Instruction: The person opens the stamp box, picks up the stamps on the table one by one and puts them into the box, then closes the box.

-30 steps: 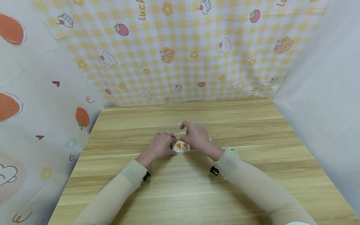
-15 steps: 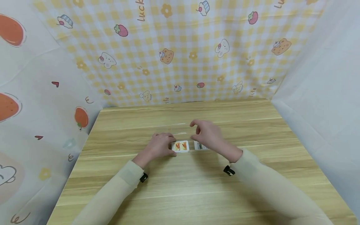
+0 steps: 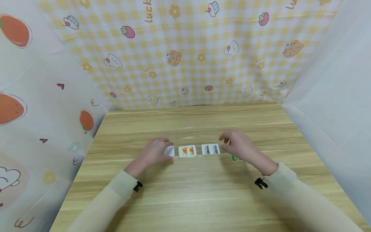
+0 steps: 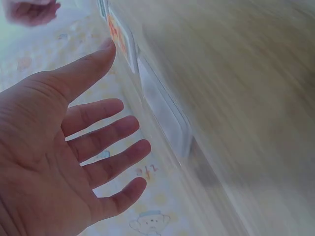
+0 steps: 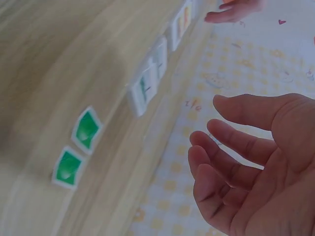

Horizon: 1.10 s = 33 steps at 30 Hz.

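Note:
My left hand (image 3: pixel 155 151) is beside a white card stack (image 3: pixel 169 151), covering its left part in the head view; in the left wrist view its fingers are spread and hold nothing. To the right lies a stack of cards with orange pictures (image 3: pixel 187 151), then a stack with grey-green pictures (image 3: pixel 210 149). My right hand (image 3: pixel 237 145) hovers past that stack, thumb and fingers loosely bent around nothing. Two small green cards (image 5: pixel 87 129) lie apart on the table in the right wrist view; my right hand partly hides them in the head view.
Behind the card row, clear plastic pieces with thin bright edges (image 3: pixel 186 132) lie on the wooden table (image 3: pixel 185 199). A yellow checked cloth (image 3: pixel 200 42) hangs behind the table. White sheets hang at the left (image 3: pixel 34 112) and right (image 3: pixel 327 83).
My hands have moved apart, left hand leftward off the orange stack and right hand rightward. The white stack, the whole grey-green stack and part of the green cards now show.

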Each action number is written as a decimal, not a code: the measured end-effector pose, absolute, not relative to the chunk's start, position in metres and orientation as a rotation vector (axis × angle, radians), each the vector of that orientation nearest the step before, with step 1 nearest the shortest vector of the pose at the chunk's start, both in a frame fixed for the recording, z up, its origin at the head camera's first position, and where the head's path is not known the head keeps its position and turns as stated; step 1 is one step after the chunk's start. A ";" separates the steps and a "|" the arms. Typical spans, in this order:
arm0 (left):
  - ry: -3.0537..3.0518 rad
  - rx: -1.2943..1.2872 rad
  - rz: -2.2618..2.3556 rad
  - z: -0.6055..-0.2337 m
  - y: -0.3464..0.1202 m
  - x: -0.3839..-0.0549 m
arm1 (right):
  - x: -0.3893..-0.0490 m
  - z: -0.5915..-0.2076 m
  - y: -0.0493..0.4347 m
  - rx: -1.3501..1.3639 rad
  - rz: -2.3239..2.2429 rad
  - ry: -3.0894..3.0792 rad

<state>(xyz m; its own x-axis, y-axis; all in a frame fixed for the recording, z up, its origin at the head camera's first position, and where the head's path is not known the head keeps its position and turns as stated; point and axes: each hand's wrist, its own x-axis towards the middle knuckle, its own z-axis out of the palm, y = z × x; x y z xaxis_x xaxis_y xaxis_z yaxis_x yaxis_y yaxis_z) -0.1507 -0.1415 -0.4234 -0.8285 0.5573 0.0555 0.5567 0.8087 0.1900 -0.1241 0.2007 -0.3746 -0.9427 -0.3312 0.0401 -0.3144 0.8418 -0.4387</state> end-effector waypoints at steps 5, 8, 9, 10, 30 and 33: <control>3.019 0.914 0.302 -0.426 -0.155 -0.150 | -0.117 -0.388 0.218 -0.549 -0.676 2.973; 3.020 0.888 0.332 -0.429 -0.165 -0.150 | -0.113 -0.398 0.226 -0.576 -0.663 2.989; 3.016 0.873 0.352 -0.429 -0.169 -0.150 | -0.112 -0.401 0.228 -0.595 -0.649 3.003; 3.009 0.856 0.375 -0.430 -0.173 -0.150 | -0.111 -0.405 0.231 -0.625 -0.629 3.020; 2.911 0.714 0.564 -0.445 -0.206 -0.151 | -0.100 -0.442 0.249 -0.710 -0.399 3.127; 2.911 0.718 0.564 -0.446 -0.205 -0.152 | -0.100 -0.441 0.249 -0.696 -0.419 3.116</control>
